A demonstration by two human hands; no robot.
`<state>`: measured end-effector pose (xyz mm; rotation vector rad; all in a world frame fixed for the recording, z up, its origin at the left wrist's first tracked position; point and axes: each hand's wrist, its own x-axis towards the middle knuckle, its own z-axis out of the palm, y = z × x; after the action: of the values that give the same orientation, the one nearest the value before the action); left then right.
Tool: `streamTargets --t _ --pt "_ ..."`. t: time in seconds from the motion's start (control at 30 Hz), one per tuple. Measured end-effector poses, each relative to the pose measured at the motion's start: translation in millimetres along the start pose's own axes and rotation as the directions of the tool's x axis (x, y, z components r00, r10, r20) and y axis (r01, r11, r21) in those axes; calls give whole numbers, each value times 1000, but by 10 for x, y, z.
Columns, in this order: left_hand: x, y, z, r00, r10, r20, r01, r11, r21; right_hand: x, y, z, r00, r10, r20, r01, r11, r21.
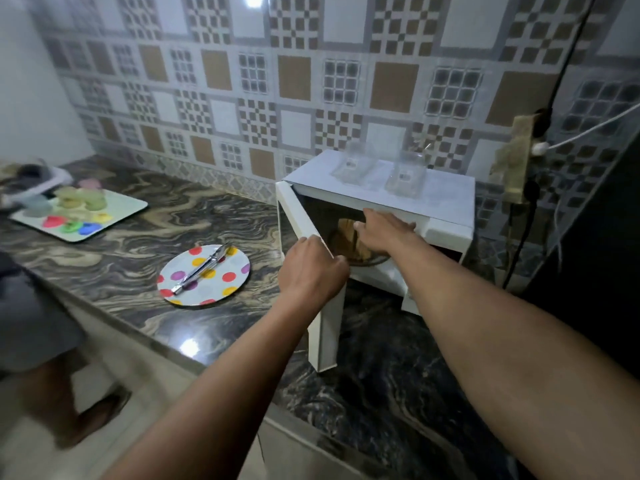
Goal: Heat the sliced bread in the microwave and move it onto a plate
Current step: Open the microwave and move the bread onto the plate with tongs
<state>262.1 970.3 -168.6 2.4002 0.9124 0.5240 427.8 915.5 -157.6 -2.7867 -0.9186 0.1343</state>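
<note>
Here — left hand [311,268] gripping door [325,341], bread [346,228] inside

No words, numbers or brand names can be read anywhere here. Two clear tubs [355,164] sit on top of the microwave [446,194], just above the right hand [384,233] that reaches inside, and up and to the right of the left hand [311,268] that grips the edge of the microwave door [327,337]. Each tub has a small dark mark on it. It may be a label, but it is too blurry to read.
</note>
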Motion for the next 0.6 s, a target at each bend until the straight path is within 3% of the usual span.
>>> streamTargets --t 0.13,0.27,0.37,0.6 --pt "-82 -201 -236 998 -49 32 49 999 18 11 -485 64 977 -214 -2 213 972 98" --pt "-126 -423 -396 996 -91 20 90 995 39 -20 -960 144 907 -404 115 390 912 126" --pt "-138 -582 -510 995 -103 7 102 992 78 9 -1166 266 877 -445 183 426 895 137" --pt "-206 -827 -834 993 -103 -50 113 954 279 -10 -1521 385 840 -513 177 502 858 104"
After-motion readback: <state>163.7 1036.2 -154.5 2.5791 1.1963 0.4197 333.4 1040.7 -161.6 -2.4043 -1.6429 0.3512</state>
